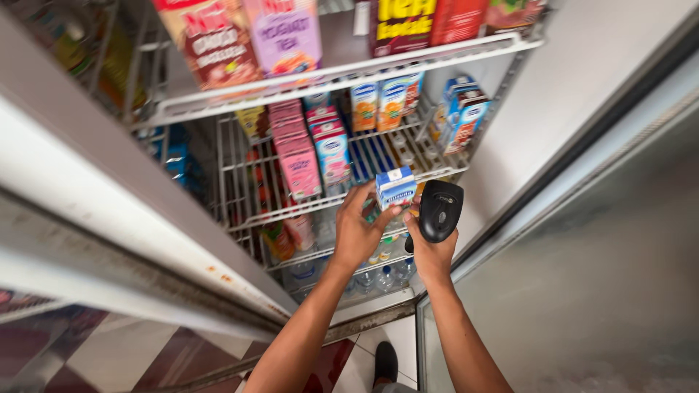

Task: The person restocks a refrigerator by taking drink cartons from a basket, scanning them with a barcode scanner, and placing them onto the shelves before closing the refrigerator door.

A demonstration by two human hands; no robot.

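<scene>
Small carton (395,187) in left hand (357,231), scanner (440,210) right of it, wire shelf (255,218) behind.

Inside an open cooler, the left hand (357,233) grips a small blue-and-white carton (395,188) by its sides. Just right of it, the right hand (431,251) holds a black handheld scanner (440,210). Pink cartons (297,156) fill the wire shelf (291,211) farther left.

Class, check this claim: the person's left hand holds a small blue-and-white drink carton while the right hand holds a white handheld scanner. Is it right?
Not quite. The handheld scanner in the right hand is black, not white, as the head view shows. The left hand does hold the small blue-and-white drink carton.
</scene>
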